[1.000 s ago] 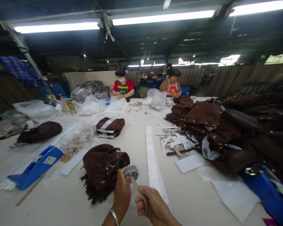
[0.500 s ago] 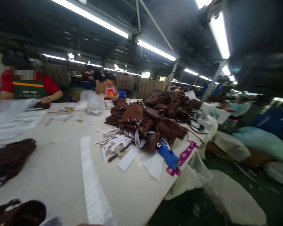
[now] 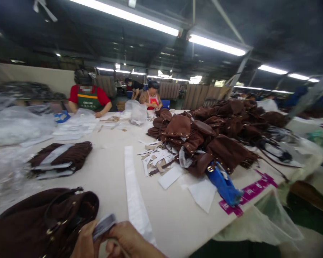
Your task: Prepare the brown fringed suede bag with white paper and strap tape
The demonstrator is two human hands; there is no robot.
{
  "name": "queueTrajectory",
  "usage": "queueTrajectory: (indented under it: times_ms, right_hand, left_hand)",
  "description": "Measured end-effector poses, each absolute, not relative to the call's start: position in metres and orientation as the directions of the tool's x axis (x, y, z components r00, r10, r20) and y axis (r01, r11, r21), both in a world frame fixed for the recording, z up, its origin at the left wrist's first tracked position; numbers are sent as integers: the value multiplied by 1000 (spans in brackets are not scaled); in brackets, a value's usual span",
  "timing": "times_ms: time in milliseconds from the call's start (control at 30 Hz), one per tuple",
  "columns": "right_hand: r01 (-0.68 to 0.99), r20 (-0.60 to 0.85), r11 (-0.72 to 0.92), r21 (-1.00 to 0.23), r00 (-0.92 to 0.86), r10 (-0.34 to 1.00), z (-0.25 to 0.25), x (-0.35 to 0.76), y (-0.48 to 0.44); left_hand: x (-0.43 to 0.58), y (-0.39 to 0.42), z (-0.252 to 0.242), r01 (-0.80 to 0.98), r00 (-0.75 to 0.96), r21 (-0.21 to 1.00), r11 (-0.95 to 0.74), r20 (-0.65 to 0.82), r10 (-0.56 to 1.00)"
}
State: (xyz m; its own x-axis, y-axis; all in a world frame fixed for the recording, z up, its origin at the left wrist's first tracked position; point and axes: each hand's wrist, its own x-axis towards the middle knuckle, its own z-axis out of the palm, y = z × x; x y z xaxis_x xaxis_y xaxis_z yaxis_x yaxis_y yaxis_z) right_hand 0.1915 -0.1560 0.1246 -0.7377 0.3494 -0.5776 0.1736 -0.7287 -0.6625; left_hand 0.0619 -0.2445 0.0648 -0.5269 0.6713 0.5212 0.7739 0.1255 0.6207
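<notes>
My two hands meet at the bottom edge of the head view. My left hand (image 3: 83, 240) and my right hand (image 3: 129, 240) both pinch a small grey roll of tape (image 3: 103, 225) between them. Just left of my hands lies a dark brown suede bag (image 3: 34, 222) with metal rings and a cord, mouth turned toward me. Only the upper parts of both hands show; the rest is cut off by the frame.
A long white strip (image 3: 134, 193) lies on the beige table (image 3: 107, 168). A big heap of brown bags (image 3: 212, 136), paper scraps (image 3: 156, 157), a blue tape dispenser (image 3: 226, 184) and magenta labels (image 3: 247, 193) lie to the right. Two seated people (image 3: 87, 96) work at the far end.
The view swung right so my hands left the picture, then swung partly back; my hands and the brown bag are in view again, low and to the left.
</notes>
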Motion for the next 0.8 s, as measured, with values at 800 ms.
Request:
queueTrajectory:
  times_ms: [800]
  right_hand:
    - [-77,-361,-784,-616,-857,368,118,208,-164]
  left_hand:
    - [92,-263,81,878,-368,466,113,504,781]
